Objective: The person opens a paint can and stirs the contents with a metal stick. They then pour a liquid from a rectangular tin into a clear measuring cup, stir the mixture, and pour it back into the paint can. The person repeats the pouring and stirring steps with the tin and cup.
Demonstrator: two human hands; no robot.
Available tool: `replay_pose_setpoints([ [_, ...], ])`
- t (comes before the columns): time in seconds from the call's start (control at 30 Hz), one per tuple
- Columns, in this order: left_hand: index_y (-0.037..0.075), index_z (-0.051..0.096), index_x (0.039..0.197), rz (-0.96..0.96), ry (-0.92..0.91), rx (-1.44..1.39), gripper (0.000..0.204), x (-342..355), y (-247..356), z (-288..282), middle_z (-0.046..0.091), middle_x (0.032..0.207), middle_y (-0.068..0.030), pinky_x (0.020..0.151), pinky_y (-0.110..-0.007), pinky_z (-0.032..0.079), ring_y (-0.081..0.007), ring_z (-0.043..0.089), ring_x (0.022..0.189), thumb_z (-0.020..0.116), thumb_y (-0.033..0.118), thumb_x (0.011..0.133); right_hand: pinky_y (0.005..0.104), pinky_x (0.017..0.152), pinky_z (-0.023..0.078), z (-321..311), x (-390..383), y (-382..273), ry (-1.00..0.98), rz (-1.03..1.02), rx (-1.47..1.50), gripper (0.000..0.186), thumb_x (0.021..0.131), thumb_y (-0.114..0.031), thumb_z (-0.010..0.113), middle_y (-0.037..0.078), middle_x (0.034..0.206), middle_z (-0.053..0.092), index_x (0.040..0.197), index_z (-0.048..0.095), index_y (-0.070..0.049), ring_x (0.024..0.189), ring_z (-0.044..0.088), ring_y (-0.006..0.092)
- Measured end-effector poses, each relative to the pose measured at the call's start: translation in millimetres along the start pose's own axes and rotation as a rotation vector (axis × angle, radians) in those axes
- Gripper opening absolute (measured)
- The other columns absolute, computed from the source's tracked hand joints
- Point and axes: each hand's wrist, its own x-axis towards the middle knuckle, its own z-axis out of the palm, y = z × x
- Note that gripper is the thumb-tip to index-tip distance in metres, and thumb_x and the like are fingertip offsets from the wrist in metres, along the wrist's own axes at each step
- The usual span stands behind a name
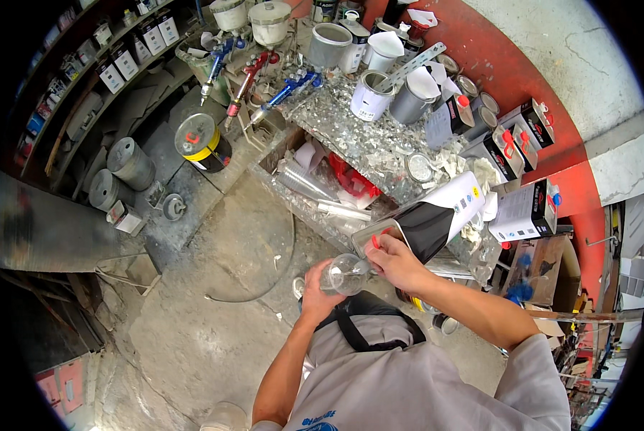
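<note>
My left hand (316,291) is wrapped round a clear plastic cup (342,273) low in the middle. My right hand (388,257) grips a rectangular metal can (434,219), black and white with a red cap, at its top end. The can is tilted toward the cup, its top just above the cup's right side. Whether liquid is running from it is hard to tell. Behind the can is a paint-splattered bench (372,144); in an open space under its top lie clear cups (307,183) and a red item (352,177).
Three spray guns (250,79), tins and cans (371,95) crowd the bench. A yellow-banded pail (202,144) and grey drums (130,161) stand at left, below shelves (124,65) of containers. A hose (250,298) crosses the concrete floor (185,323). Cardboard boxes (537,269) sit at right.
</note>
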Motion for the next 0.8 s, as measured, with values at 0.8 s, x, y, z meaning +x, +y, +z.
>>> replay_pose_setpoints([
  [0.8, 0.011, 0.052, 0.133, -0.054, -0.018, -0.065, 0.079, 6.8, 9.2, -3.4, 0.055, 0.133, -0.0106, 0.108, -0.041, 0.040, -0.0318, 0.048, 0.126, 0.085, 0.006, 0.061, 0.0251, 0.058, 0.035, -0.7, -4.3, -17.7, 0.027, 0.043, -0.012, 0.027, 0.102, -0.028, 0.055, -0.004, 0.076, 0.050, 0.093, 0.058, -0.003, 0.067, 0.042, 0.0059],
])
